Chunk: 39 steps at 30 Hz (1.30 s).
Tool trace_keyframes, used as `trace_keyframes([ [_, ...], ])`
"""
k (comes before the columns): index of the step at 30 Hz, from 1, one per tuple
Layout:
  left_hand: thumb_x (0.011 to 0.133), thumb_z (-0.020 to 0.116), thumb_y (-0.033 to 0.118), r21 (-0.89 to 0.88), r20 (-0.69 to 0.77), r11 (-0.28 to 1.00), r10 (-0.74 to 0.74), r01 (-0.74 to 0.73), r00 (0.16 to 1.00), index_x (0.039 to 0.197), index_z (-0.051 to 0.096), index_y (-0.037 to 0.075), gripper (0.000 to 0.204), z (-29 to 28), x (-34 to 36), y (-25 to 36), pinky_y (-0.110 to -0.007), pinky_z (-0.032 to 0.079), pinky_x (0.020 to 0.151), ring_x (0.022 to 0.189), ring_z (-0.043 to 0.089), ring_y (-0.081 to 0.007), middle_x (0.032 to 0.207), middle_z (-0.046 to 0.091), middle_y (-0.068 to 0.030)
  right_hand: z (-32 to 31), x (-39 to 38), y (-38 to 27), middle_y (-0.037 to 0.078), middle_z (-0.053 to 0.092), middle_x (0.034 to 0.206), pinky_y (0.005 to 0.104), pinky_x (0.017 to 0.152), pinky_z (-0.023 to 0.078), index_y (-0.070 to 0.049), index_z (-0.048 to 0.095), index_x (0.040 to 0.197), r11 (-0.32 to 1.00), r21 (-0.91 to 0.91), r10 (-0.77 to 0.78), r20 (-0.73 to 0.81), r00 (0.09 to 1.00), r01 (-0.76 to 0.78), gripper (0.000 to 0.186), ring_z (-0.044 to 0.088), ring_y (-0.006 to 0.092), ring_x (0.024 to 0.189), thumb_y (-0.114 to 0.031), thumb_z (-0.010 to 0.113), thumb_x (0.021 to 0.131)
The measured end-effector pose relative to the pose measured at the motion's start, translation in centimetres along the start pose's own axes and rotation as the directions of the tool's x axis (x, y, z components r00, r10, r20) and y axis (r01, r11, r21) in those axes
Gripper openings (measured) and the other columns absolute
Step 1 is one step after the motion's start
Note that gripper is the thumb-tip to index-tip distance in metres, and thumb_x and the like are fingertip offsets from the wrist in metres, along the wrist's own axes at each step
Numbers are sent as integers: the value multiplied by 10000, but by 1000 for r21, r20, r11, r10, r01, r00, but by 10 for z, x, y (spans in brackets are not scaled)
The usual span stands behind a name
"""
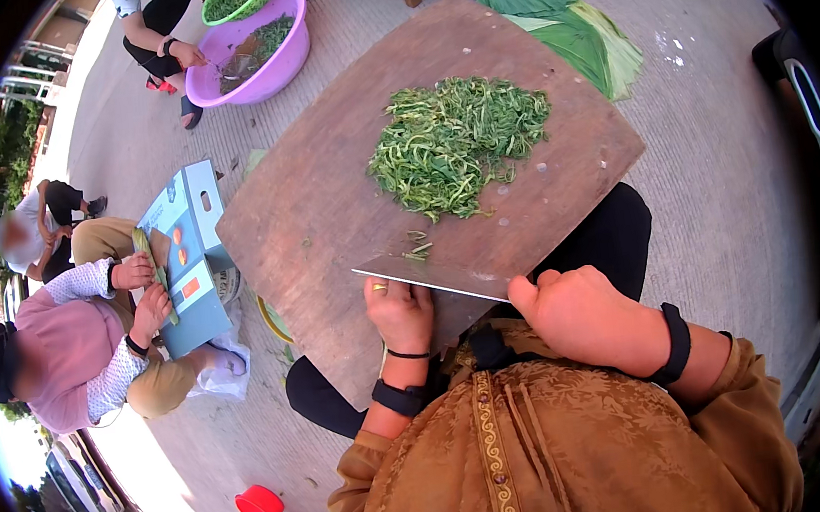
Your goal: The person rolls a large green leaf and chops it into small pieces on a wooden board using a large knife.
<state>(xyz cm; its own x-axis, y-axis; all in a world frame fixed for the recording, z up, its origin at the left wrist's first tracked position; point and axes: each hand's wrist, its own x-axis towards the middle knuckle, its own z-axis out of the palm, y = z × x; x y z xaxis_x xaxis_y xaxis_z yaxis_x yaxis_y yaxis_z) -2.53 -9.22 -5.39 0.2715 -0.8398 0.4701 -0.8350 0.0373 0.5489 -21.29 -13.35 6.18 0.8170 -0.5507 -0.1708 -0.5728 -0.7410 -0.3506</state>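
Note:
A broad wooden board (315,176) lies across my lap, with a heap of finely shredded green leaves (454,145) on its far half. My right hand (570,305) is wrapped round the handle of a knife, whose wide blade (431,274) reaches left over the near part of the board. Just beyond the blade lie a few loose green shreds (417,247). My left hand (400,313) is curled close against the near side of the blade's left end. Its fingertips are hidden, and whatever they hold does not show.
Large green leaves (570,23) lie on the ground past the board's far right. A purple basin (268,83) with greens stands at far left, with another person's hand (186,53) at it. To the left, a seated person (68,354) handles a long leaf over a blue box (191,314).

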Motion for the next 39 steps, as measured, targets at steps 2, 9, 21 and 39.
trace_keyframes([
  [2, 563, 569, -11, 5, 16, 1000, 19, -19, 1000, 728, 555, 17, 168, 0, -2, -1, -362, 413, 653, 709, 495, -305, 712, 536, -110, -2, 2, -3, 118, 480, 528, 323, 383, 401, 3, 410, 733, 999, -32, 5, 35, 999, -4, 150, 501, 233, 453, -70, 487, 626],
  [9, 577, 567, -1, 17, 18, 999, 44, -44, 999, 717, 551, 18, 143, 1, -1, -1, -366, 410, 626, 725, 492, -307, 742, 526, -123, 11, 27, -7, 99, 495, 496, 345, 372, 406, 2, 407, 722, 999, -9, -43, -5, 999, 43, 136, 531, 245, 454, -71, 491, 645],
  [21, 636, 570, 23, 35, 21, 999, -6, 5, 1000, 739, 563, 31, 103, -5, -1, 6, -347, 397, 631, 710, 480, -276, 738, 518, -106, 7, 25, 2, 154, 503, 540, 374, 427, 414, -1, 403, 718, 998, 63, 34, -40, 999, -32, 106, 528, 306, 501, -53, 471, 655],
  [39, 640, 573, 23, 57, 47, 998, -13, 10, 999, 675, 541, 17, 48, -7, -2, 10, -350, 409, 623, 695, 500, -289, 732, 538, -127, 9, 22, 3, 146, 497, 547, 370, 422, 410, 7, 404, 725, 995, 97, 9, -42, 999, -5, 140, 525, 307, 501, -66, 490, 642],
])
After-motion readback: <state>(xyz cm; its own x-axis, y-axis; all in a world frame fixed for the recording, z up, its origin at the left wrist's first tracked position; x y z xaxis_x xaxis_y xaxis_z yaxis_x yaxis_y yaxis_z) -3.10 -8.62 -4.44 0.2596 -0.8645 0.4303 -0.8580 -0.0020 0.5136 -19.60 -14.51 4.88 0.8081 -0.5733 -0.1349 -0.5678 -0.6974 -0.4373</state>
